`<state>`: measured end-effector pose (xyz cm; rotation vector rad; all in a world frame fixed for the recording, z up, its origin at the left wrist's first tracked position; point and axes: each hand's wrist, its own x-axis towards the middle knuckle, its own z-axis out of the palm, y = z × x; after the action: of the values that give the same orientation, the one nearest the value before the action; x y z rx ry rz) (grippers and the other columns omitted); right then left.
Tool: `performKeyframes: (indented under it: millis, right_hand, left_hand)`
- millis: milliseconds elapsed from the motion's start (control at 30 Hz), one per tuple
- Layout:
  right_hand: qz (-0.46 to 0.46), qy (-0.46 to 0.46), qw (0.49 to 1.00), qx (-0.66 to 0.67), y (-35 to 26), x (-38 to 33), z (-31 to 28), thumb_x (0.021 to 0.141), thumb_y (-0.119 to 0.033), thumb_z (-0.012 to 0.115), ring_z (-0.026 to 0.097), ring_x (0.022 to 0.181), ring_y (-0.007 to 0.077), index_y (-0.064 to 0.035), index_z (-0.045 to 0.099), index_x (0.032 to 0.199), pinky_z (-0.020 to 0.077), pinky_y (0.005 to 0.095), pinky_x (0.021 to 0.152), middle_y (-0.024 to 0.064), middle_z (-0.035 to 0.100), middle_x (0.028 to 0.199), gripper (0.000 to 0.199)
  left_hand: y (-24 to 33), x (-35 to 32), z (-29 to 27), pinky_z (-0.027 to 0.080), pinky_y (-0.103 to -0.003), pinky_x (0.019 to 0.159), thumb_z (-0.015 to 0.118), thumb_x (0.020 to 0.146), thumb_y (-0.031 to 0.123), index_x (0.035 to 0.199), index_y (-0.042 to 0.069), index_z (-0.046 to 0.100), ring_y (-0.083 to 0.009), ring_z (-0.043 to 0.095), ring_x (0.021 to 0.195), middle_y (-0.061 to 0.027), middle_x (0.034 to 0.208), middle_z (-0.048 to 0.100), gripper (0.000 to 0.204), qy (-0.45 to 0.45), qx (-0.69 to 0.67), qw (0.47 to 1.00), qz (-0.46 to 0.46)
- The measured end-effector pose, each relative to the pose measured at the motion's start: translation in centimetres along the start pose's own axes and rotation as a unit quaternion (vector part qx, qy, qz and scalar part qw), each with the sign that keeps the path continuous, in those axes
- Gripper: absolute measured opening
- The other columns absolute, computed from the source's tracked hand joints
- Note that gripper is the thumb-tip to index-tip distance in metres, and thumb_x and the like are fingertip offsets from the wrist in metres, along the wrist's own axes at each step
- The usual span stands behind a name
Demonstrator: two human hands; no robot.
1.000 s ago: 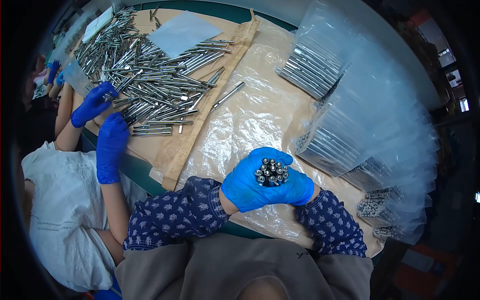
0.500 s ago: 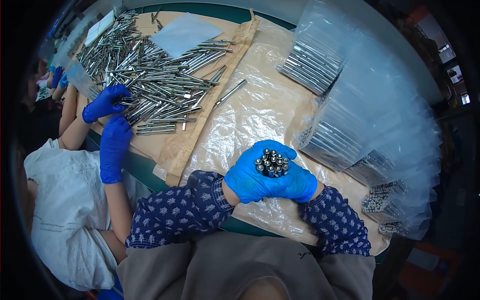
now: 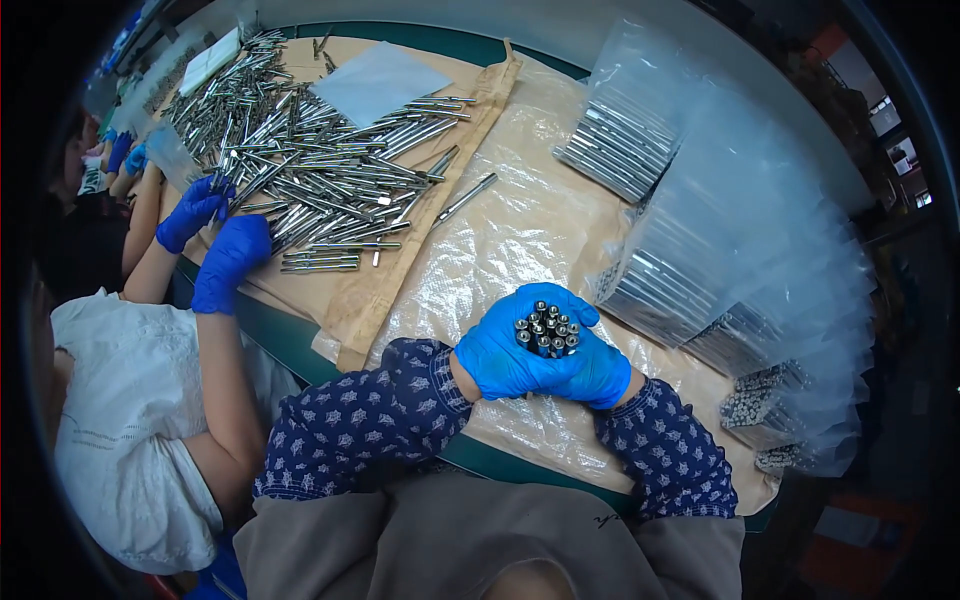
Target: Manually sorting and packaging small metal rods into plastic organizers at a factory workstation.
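Through the head view I have both hands together, closed round an upright bundle of slim, round silver metal rods (image 3: 548, 330) with hollow-looking ends. The left hand, in a bright blue glove (image 3: 493, 355), presses from the bundle's left, and the right hand, gloved in the same blue (image 3: 604, 374), from its right. Neither is nearer, since both touch it. Blue fingers also curl round the bundle's far side, but where the gloves overlap I cannot tell whose they are.

The relation that matters to me is the bundle's long axis: it runs roughly along my line of sight, with the near ends showing as a cluster of small rings, staggered a little in height. The gloves hide the lower ends, so I cannot tell whether those touch the clear plastic sheeting (image 3: 540, 225) spread over brown paper on the dark green worktop (image 3: 500, 467).

To the right of the bundle and beyond it, I see clear plastic bags filled with matching rods (image 3: 665, 285) in a curved row; the left hand is the farther from them. Beyond the bundle to the left, a single loose silver rod (image 3: 465, 200) lies slantwise, and past it spreads a tangled heap of silver rods (image 3: 340, 185). At that heap's near edge, well apart from the bundle, are a co-worker's dark blue gloved hands (image 3: 234, 262).
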<state>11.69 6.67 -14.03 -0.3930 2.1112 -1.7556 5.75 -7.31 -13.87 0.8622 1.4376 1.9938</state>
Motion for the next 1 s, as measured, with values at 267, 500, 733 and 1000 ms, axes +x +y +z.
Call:
performKeyframes:
  millis: [267,500,733,1000]
  right_hand:
    - [-0.024,-0.001,0.999,-0.037,0.2,0.1,-0.4,0.077,-0.017,0.067,0.047,0.116,0.0194,-0.0119,0.046,0.126,0.0384,0.0321,0.099,0.0068,0.050,0.124,0.054]
    - [-0.038,0.043,0.998,-0.004,0.1,0.5,0.3,0.076,-0.015,0.069,0.052,0.109,0.0203,-0.0107,0.048,0.123,0.0427,0.0326,0.093,0.0072,0.054,0.117,0.053]
    - [0.110,0.055,0.900,0.417,-2.4,-0.2,1.0,0.073,0.003,0.063,0.063,0.072,0.0235,0.0011,0.058,0.096,0.0523,0.0323,0.065,0.0142,0.062,0.082,0.023]
    - [0.280,-0.078,0.848,0.444,-4.0,-6.5,3.3,0.082,-0.009,0.058,0.066,0.068,0.0262,0.0004,0.059,0.090,0.0565,0.0347,0.061,0.0180,0.064,0.074,0.012]
  left_hand:
    - [-0.3,0.3,-0.2,0.046,-0.031,0.087,0.072,0.066,0.013,0.101,0.006,0.061,-0.0189,0.058,0.095,-0.0090,0.100,0.060,0.037,-0.007,0.026,0.999,0.026]
    - [0.6,0.2,-0.3,0.046,-0.030,0.087,0.073,0.067,0.013,0.101,0.006,0.061,-0.0179,0.058,0.094,-0.0088,0.099,0.060,0.037,-0.014,0.023,1.000,-0.006]
    - [4.1,1.2,-3.6,0.029,-0.047,0.104,0.068,0.075,0.020,0.131,0.012,0.040,-0.0316,0.034,0.129,-0.0130,0.139,0.036,0.063,-0.083,0.198,0.934,0.286]
    - [2.9,-2.1,2.0,0.036,-0.048,0.100,0.064,0.069,0.022,0.101,0.018,0.061,-0.0217,0.054,0.108,0.0025,0.091,0.060,0.033,-0.198,0.631,0.653,0.370]
